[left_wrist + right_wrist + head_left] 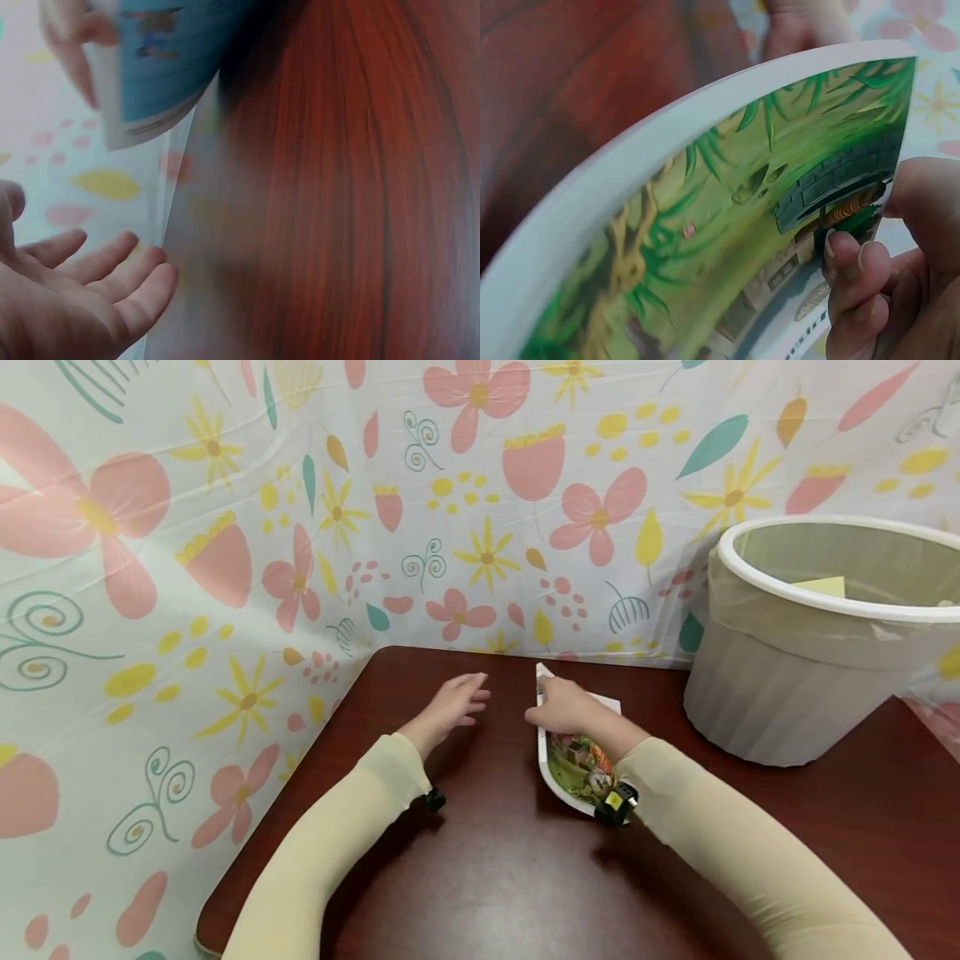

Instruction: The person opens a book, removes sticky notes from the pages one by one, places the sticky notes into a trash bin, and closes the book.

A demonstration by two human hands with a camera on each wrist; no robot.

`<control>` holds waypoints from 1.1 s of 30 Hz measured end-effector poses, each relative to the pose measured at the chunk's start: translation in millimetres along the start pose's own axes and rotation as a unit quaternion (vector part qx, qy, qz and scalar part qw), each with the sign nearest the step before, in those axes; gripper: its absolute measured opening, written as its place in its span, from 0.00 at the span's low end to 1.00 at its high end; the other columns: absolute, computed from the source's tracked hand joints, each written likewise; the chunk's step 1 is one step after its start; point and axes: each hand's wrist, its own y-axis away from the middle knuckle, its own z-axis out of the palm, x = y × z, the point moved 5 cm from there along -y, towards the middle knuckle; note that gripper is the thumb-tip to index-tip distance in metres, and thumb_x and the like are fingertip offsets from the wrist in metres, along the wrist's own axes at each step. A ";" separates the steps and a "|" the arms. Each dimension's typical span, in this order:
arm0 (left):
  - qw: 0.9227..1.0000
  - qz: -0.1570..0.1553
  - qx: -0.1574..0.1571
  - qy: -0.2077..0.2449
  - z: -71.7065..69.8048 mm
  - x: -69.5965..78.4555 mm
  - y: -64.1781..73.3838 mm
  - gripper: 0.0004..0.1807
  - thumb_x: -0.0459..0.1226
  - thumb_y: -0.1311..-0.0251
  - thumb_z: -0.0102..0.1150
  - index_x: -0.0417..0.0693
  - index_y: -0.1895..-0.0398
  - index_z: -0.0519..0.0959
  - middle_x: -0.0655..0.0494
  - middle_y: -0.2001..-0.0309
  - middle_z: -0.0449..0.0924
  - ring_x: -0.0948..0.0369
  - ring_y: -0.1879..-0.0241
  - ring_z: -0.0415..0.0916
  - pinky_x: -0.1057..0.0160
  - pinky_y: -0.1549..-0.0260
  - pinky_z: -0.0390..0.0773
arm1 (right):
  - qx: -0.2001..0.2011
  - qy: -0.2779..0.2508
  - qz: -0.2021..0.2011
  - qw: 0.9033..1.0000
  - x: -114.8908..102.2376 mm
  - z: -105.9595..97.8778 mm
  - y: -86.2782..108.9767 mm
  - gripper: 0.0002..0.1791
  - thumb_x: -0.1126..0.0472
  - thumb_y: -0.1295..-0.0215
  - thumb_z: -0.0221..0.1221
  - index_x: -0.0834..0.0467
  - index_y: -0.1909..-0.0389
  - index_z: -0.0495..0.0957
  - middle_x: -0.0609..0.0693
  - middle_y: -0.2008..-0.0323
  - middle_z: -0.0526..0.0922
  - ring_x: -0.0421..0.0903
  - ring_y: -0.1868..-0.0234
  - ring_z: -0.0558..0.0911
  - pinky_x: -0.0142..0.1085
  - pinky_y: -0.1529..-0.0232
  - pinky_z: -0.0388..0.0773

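Observation:
A picture book [573, 768] with a green illustrated cover hangs bent above the table, gripped near its far edge by my right hand [568, 706]. In the right wrist view the fingers [855, 262] lie against the printed cover, which curves toward the camera. The book's other side, blue with a small figure [169, 64], shows in the left wrist view. To the left of the book, apart from it, my left hand [452, 703] hovers over the table with its fingers loosely spread, palm up in its wrist view. It holds nothing.
The dark red-brown wooden table [465, 877] spreads beneath both hands. On the right stands a large pale bin [780, 693] with a white rim, a liner and a yellow piece [825, 586] inside. A flower-patterned sheet [465, 568] hangs behind the table and on its left.

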 end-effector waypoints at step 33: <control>0.965 0.056 0.063 -0.250 -102.2 28.2 36.5 0.40 0.66 0.25 0.39 0.54 0.19 0.59 0.48 0.22 0.63 0.46 0.23 0.62 0.41 0.26 0.64 | -0.088 -0.028 -0.024 0.995 -0.2 67.6 -14.3 0.38 0.61 0.22 0.45 0.51 0.16 0.43 0.45 0.81 0.75 0.41 0.89 0.61 0.37 0.85 0.65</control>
